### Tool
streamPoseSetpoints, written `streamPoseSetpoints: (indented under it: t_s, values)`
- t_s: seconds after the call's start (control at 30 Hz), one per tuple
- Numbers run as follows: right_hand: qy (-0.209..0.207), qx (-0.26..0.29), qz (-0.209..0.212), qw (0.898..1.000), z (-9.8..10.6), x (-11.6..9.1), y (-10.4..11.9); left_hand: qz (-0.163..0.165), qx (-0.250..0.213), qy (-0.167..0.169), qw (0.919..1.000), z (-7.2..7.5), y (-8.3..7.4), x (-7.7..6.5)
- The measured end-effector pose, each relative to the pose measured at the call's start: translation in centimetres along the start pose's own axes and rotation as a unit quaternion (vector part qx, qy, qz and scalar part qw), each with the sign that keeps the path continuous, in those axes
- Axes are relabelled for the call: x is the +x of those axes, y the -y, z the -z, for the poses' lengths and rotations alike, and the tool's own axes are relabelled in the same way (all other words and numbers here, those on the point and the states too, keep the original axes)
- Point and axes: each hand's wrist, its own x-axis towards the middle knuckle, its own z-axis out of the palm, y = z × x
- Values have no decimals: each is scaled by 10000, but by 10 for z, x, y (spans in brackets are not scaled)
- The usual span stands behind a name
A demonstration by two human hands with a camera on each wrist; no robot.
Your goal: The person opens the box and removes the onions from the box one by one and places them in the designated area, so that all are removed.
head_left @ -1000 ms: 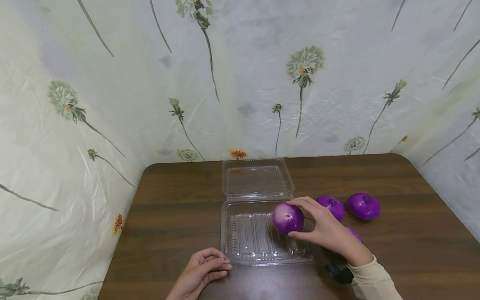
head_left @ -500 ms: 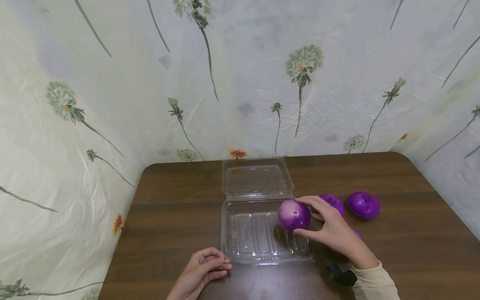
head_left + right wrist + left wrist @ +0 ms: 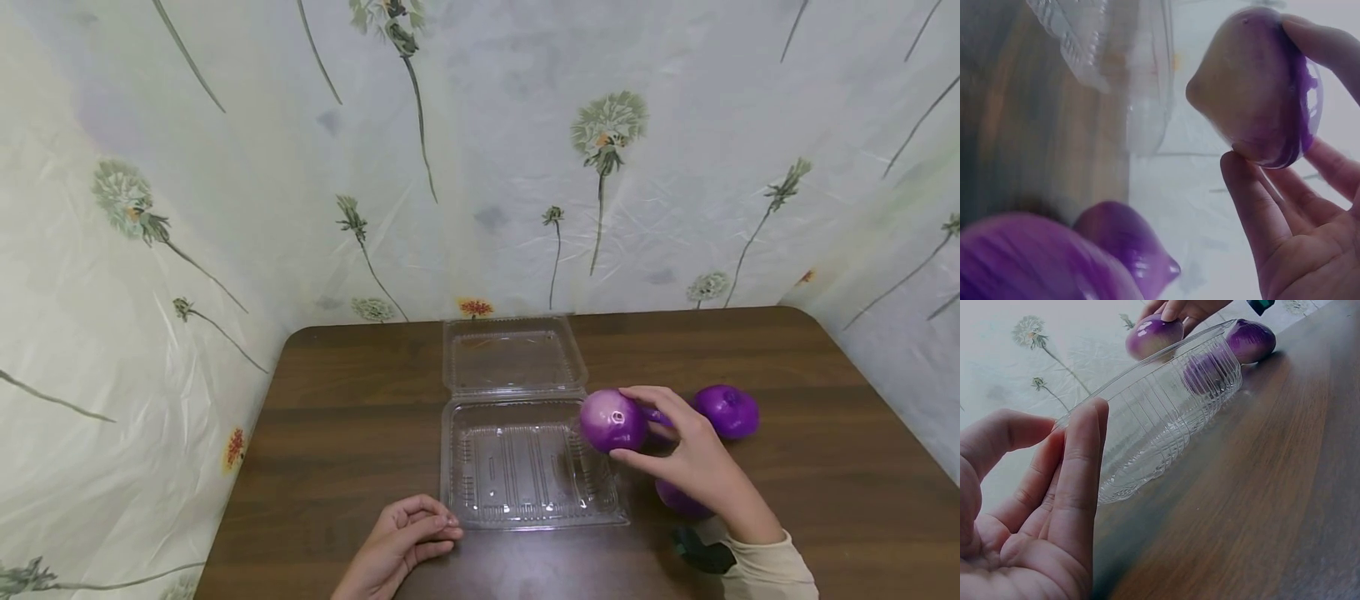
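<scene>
My right hand [image 3: 697, 454] holds a glossy purple onion [image 3: 611, 422] between thumb and fingers, raised at the right side of a clear plastic clamshell container [image 3: 517, 475]. In the right wrist view, the pale, pointed end of this onion [image 3: 1241, 87] shows, with fingertips on its sides. The container lies with its lid [image 3: 516, 358] folded back, and its tray has nothing in it. At the tray's near left corner, my left hand [image 3: 405, 537] pinches the rim; the left wrist view shows thumb and fingertips meeting on the plastic edge.
Right of the container lie more purple onions: one at the back [image 3: 727, 412], a nearer one [image 3: 681, 498] under the right wrist, and one mostly hidden behind the right hand. The brown wooden table [image 3: 345, 433] meets a flower-printed sheet [image 3: 495, 167] at its back edge.
My right hand has moved rightward with the onion, from above the tray to its right edge, uncovering the nearer onion. The left hand and the container have stayed put.
</scene>
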Motion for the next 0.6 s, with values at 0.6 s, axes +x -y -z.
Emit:
streamPoseSetpoints:
  t_s: [0.6]
  values:
    - [-590,-278,-747,9951,39,-25,-12,70,-1,-21,10000,-1,-1,0]
